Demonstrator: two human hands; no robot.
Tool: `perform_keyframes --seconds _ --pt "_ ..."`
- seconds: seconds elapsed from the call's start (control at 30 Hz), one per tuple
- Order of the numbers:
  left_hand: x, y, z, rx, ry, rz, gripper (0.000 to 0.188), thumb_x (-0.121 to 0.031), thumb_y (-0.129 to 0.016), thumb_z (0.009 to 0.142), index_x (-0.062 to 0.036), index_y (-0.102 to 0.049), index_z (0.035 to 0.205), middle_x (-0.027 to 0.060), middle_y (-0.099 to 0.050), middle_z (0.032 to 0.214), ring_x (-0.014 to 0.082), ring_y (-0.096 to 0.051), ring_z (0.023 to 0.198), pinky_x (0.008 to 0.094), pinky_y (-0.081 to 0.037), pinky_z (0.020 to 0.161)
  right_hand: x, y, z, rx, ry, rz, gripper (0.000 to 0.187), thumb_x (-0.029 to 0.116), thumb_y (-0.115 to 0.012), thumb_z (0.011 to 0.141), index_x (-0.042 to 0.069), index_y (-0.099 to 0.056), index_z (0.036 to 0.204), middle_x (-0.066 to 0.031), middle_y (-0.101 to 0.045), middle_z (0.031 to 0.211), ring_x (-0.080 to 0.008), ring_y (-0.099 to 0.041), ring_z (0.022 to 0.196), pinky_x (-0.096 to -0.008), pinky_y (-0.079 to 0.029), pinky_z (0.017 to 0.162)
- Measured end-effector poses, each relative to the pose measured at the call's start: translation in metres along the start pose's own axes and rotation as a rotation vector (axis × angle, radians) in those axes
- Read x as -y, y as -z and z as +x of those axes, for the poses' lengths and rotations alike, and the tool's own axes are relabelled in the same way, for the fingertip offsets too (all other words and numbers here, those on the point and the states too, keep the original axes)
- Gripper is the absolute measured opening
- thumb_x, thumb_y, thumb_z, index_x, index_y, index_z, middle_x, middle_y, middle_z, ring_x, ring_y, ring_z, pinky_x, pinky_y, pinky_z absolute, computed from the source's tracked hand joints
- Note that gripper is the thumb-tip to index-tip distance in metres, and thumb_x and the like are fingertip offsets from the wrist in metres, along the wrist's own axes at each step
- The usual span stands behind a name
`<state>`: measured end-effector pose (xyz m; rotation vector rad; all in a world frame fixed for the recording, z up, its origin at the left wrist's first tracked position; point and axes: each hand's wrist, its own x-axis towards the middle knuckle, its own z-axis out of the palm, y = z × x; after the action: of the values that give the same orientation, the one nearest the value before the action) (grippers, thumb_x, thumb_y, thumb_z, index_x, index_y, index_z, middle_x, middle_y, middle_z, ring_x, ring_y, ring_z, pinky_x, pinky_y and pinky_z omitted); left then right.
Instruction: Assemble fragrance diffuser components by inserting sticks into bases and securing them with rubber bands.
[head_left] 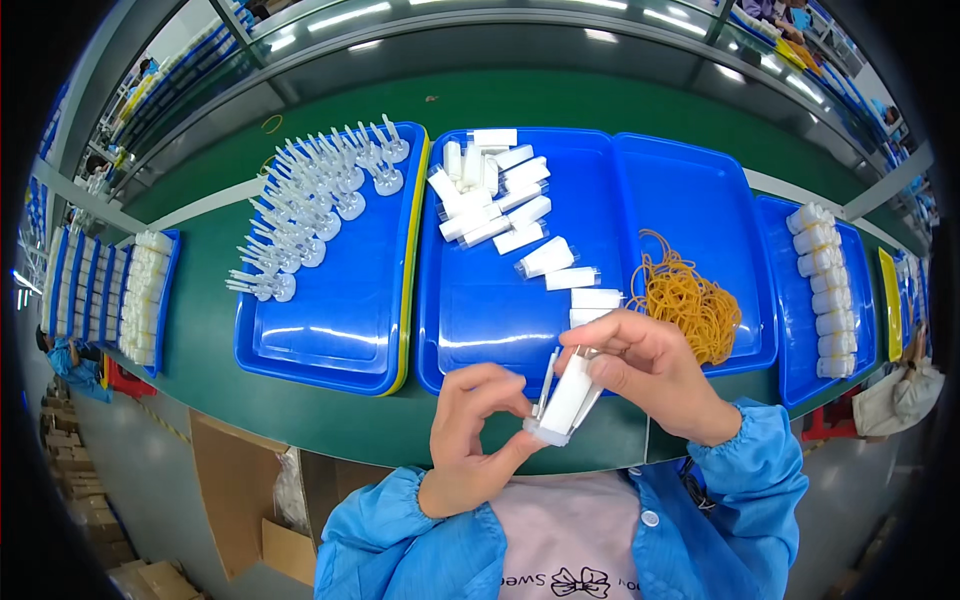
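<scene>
Just in front of my chest, my left hand (468,425) pinches the round base of a clear plastic holder (546,432) with upright prongs. A white rectangular piece (570,392) stands tilted among those prongs. Thumb and fingers of my right hand (645,365) grip the top end of this white piece. Past my hands, a blue tray (490,325) carries several similar white pieces (468,205) with clear ends. Several more clear pronged holders (305,222) stand in rows in the blue tray (320,345) to the left.
Beside my right hand, a heap of amber rubber bands (690,305) lies in another blue tray (680,185). Farther right, a tray holds stacked white bundles (826,290). White pieces (150,290) fill trays at the far left. A cardboard box (235,490) stands below the green table (300,425).
</scene>
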<state>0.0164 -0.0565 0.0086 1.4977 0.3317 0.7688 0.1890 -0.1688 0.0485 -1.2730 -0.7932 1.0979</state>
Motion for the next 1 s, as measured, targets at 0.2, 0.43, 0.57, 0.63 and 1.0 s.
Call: perform_keyframes --seconds 0.2,0.43,0.57,0.63,1.0 --pt "0.022 0.021 0.000 0.179 0.197 -0.038 0.018 0.001 -0.068 0.086 0.0037 -0.060 0.102 0.0116 -0.057 0.108 0.0179 -0.063 0.093 0.0315 -0.052 0.086 0.015 0.029 0.033 -0.038 0.164 -0.529 0.025 0.006 -0.061 0.086 0.000 -0.066 0.110 -0.0100 -0.068 0.107 -0.0194 -0.062 0.105 -0.0331 -0.047 0.093" --pt "0.021 0.025 0.002 0.073 0.207 -0.009 0.017 -0.001 -0.067 0.086 0.0014 -0.067 0.103 0.0094 -0.060 0.106 0.0168 -0.061 0.096 0.0289 -0.051 0.086 -0.032 0.050 0.097 -0.116 0.478 -1.357 0.023 0.011 -0.073 0.074 0.007 -0.064 0.096 -0.0092 -0.059 0.096 -0.0294 -0.055 0.094 -0.0409 -0.045 0.079" --pt "0.022 0.034 0.002 0.062 0.159 0.044 0.016 -0.003 -0.066 0.088 0.0019 -0.067 0.103 0.0094 -0.060 0.106 0.0161 -0.059 0.094 0.0280 -0.048 0.083 -0.034 0.046 0.101 -0.105 0.555 -1.362 0.023 0.009 -0.071 0.075 0.008 -0.062 0.096 -0.0099 -0.059 0.094 -0.0287 -0.056 0.087 -0.0394 -0.044 0.076" --pt "0.022 0.036 0.003 0.050 0.135 0.054 0.015 -0.003 -0.065 0.089 0.0041 -0.065 0.102 0.0101 -0.058 0.105 0.0150 -0.058 0.092 0.0271 -0.048 0.080 -0.032 0.048 0.098 -0.144 0.556 -1.283 0.017 0.010 -0.068 0.081 0.007 -0.062 0.097 -0.0093 -0.060 0.091 -0.0260 -0.058 0.083 -0.0384 -0.045 0.073" --pt "0.008 0.036 0.004 0.129 -0.028 0.176 0.010 -0.003 -0.070 0.085 -0.0011 -0.072 0.095 0.0100 -0.061 0.095 0.0171 -0.059 0.085 0.0273 -0.048 0.072 0.037 0.048 0.036 -0.419 0.211 -0.162 0.016 0.020 -0.056 0.097 0.004 -0.058 0.096 0.0006 -0.053 0.075 -0.0023 -0.042 0.047 -0.0174 -0.031 0.040"
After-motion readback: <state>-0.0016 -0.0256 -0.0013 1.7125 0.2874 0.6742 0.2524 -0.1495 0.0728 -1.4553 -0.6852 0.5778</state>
